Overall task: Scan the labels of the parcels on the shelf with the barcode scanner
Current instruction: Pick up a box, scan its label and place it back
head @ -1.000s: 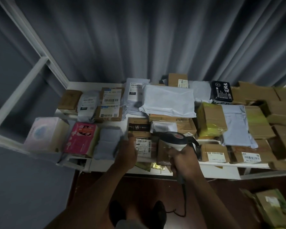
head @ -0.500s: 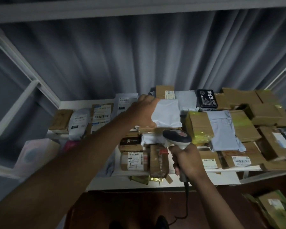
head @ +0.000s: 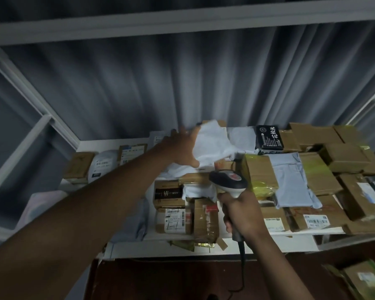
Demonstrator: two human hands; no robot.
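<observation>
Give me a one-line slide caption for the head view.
Left hand lifts a white poly mailer on the parcel shelf while the right hand grips the barcode scanner.

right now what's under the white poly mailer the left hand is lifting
The left hand grips the white poly mailer and raises its edge. Below it show a brown cardboard box and more white plastic wrap. No label shows there; the rest stays covered.

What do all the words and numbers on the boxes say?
Black packet with white writing: large Chinese characters, blurred, not surely readable.
Brown cardboard box with white barcode label: barcode and digits, too blurred to read.
Dark brown box with pale print: unreadable.
All other labels: too small or blurred.
</observation>
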